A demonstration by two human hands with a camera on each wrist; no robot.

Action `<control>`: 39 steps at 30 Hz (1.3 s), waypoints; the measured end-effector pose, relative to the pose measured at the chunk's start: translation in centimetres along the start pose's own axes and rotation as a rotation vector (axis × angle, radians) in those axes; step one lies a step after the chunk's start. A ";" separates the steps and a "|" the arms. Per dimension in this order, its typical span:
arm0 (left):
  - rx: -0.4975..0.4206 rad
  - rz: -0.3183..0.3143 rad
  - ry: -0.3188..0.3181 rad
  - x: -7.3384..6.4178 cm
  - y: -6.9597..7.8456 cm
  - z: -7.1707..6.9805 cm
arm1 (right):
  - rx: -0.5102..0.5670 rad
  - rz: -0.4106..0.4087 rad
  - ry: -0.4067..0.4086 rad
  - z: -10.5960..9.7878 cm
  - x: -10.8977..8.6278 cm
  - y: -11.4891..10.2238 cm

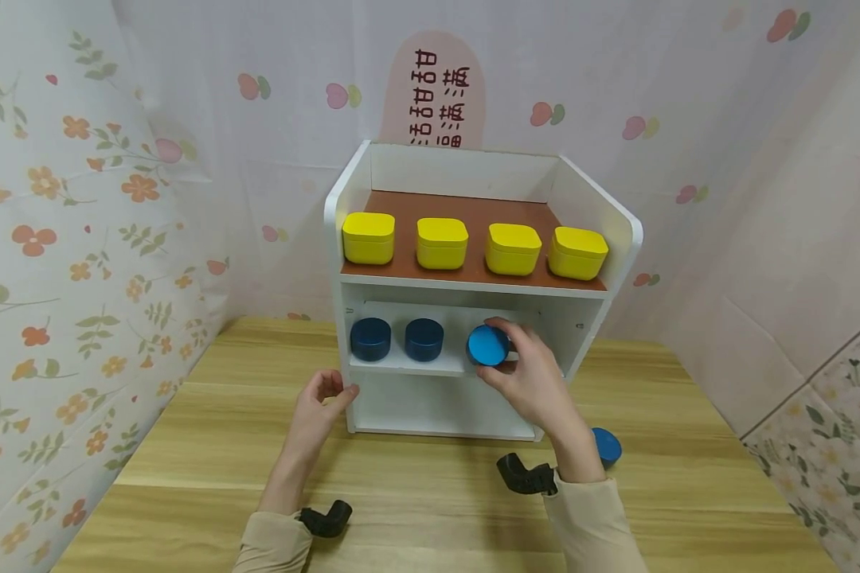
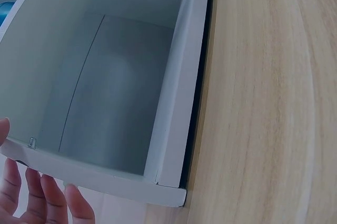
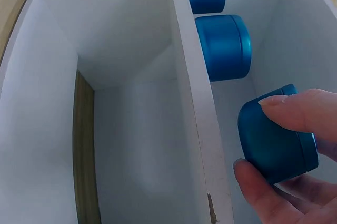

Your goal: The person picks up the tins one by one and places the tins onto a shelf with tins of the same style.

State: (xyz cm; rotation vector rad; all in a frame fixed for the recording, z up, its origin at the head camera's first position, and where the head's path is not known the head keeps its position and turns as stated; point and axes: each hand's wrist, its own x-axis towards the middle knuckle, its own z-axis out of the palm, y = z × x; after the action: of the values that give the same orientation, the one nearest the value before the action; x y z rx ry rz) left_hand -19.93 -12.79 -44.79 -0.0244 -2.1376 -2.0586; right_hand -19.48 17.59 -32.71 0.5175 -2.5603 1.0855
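Note:
My right hand (image 1: 533, 378) grips a round blue tin (image 1: 488, 345) at the right part of the middle shelf, its lid tilted toward me. In the right wrist view, thumb and fingers clasp this tin (image 3: 276, 137) just inside the shelf's front edge. Two more blue tins (image 1: 370, 339) stand to the left on the same shelf. My left hand (image 1: 320, 410) holds the left side panel of the white shelf unit (image 1: 440, 402). In the left wrist view, the thumb lies inside the panel's edge and the fingers (image 2: 52, 197) outside it.
Several yellow lidded boxes (image 1: 441, 243) line the brown top shelf (image 1: 466, 205). Another blue tin (image 1: 606, 447) stands on the wooden table (image 1: 430, 509), beside my right forearm. Patterned curtains (image 1: 258, 199) hang behind and at the sides.

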 end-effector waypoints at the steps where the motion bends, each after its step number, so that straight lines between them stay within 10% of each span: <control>1: 0.001 0.000 0.000 0.0 0.0 0.0 | -0.007 0.005 -0.008 0.0 0.2 0.0; 39: 0.010 -0.003 -0.003 -0.2 0.3 0.0 | -0.209 0.069 -0.205 0.0 2.9 -0.4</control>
State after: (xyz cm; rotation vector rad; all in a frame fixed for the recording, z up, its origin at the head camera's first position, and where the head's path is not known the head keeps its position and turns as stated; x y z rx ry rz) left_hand -19.72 -12.76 -44.56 -0.0227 -2.1507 -2.0509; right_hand -21.87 16.72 -31.22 0.5131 -2.8478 0.8087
